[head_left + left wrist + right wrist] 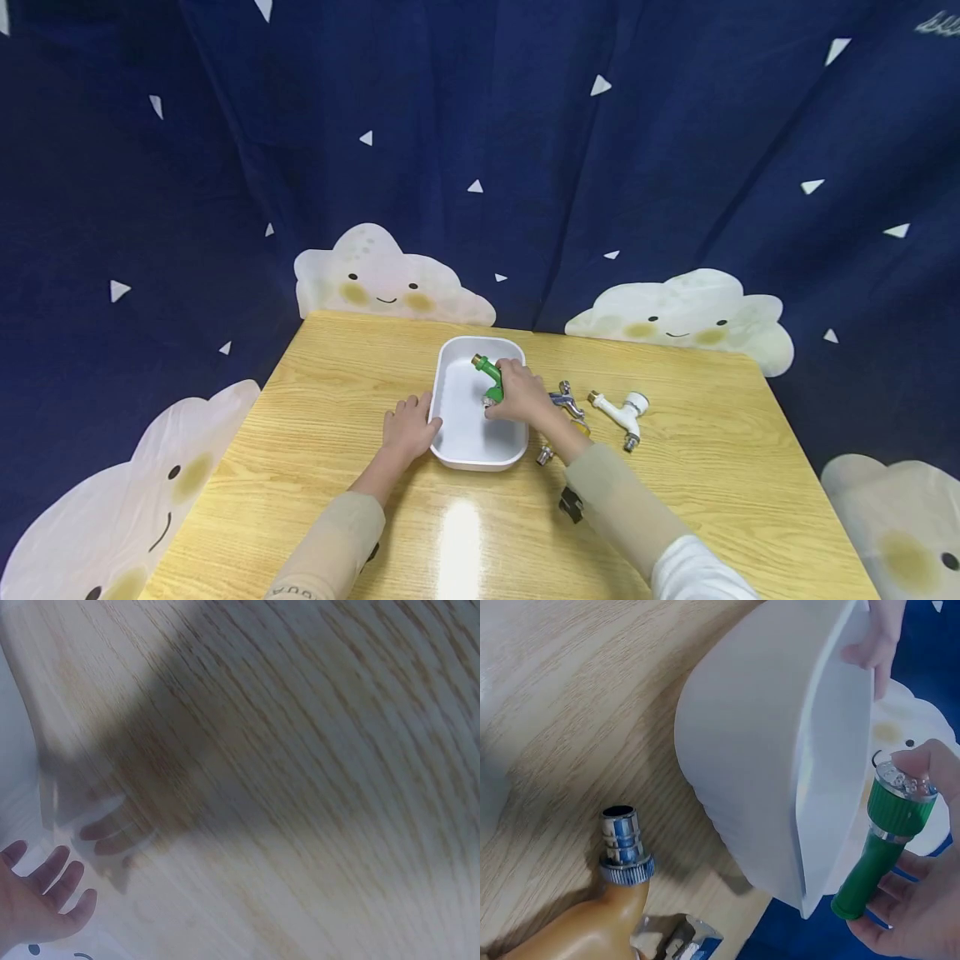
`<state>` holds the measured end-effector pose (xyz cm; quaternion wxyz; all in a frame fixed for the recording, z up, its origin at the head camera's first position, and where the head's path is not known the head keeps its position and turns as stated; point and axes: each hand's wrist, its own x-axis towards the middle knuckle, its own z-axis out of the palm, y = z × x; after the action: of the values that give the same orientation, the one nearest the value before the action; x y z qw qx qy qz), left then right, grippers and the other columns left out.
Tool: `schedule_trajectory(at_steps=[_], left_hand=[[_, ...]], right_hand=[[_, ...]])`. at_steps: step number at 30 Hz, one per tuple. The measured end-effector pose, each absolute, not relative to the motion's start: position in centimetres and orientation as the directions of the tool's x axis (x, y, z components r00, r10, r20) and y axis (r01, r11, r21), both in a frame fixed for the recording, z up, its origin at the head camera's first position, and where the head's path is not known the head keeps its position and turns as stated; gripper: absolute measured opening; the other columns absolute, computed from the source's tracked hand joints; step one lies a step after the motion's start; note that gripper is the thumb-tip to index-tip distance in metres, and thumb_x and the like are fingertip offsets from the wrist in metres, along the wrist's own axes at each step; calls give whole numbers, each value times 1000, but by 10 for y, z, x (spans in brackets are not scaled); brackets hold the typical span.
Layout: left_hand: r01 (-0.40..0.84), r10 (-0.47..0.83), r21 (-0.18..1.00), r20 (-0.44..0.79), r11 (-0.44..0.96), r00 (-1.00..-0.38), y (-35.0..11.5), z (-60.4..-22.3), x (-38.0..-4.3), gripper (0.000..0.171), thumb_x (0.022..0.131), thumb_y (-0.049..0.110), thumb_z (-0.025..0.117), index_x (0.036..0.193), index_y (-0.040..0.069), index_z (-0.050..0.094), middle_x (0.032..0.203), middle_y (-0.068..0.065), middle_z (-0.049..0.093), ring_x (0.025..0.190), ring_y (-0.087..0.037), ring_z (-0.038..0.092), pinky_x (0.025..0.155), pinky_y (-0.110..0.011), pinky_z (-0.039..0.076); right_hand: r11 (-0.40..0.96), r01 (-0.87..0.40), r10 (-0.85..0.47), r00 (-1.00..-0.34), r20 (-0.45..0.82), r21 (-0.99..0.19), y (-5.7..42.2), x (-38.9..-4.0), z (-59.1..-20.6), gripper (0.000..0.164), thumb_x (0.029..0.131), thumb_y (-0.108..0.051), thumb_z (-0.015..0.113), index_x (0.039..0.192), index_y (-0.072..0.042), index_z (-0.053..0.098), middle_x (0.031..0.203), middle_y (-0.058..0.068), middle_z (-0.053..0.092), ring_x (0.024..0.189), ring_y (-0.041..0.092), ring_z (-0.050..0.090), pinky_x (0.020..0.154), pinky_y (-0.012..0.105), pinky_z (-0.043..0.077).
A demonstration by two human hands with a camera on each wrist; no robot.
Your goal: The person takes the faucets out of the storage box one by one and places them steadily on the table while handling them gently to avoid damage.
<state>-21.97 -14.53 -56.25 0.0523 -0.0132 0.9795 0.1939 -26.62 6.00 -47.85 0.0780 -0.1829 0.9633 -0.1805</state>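
Observation:
My right hand (521,393) grips a green faucet (489,369) above the inside of a white plastic basin (480,464). In the right wrist view, the thumb lies across the silvery end of the green faucet (889,847) and the fingers curl round its body. At the basin's left side is my left hand (408,432), thumb over the rim and the other fingers outside it. Those fingers are spread in the left wrist view, where the hand (45,904) is only partly seen.
Right of the basin lie a chrome faucet (570,403), a yellow faucet (592,930) partly hidden by the right arm, and a white faucet (618,412). All rest on a wooden table (712,450). A dark blue curtain (450,100) with cloud prints hangs behind.

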Motion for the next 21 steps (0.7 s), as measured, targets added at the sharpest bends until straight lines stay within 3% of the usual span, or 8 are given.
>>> schedule_trajectory(at_steps=[15,21], left_hand=[[-28,9,369,-99,929,-995,-145,-561,-218,58,88,39,41,139,11,36,125,-17,48,113,-36,44,91,-55,34],[-26,11,368,-98,929,-995,-145,-560,-217,58,88,39,42,138,11,36,125,-17,48,113,-36,44,91,-56,33]], right_hand=[[853,-302,-341,-940,-16,-425,104,-250,-472,80,55,-29,81,123,-2,46,99,8,52,85,23,49,71,42,41],[858,-297,-328,-945,-3,-419,125,-244,-476,82,57,-29,80,125,1,45,105,11,53,90,26,50,77,46,42]])
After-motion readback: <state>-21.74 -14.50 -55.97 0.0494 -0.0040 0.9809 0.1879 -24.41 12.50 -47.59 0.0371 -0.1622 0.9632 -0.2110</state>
